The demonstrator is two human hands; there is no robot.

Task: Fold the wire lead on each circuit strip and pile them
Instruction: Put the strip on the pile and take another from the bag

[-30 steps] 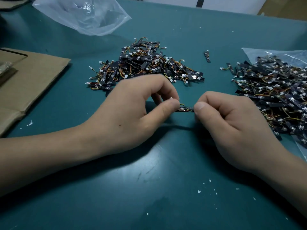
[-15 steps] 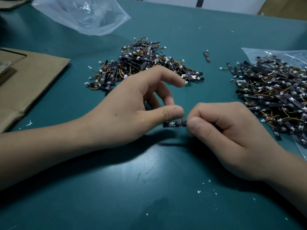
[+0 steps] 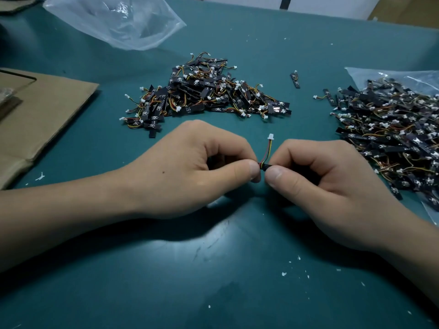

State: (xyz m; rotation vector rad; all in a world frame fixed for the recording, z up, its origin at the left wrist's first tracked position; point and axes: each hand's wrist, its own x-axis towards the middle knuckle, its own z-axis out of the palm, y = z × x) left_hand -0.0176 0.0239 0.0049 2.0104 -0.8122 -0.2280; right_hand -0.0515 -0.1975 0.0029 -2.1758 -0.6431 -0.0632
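Pinching circuit strip (image 3: 268, 165), left hand (image 3: 190, 167), right hand (image 3: 332, 181), fingers curled

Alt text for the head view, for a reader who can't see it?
A left hand and right hand pinch one black circuit strip between them over a teal table, its coloured wire lead standing up, white connector on top. A pile of strips lies behind them, a bigger heap on a plastic bag at right, cardboard at left.
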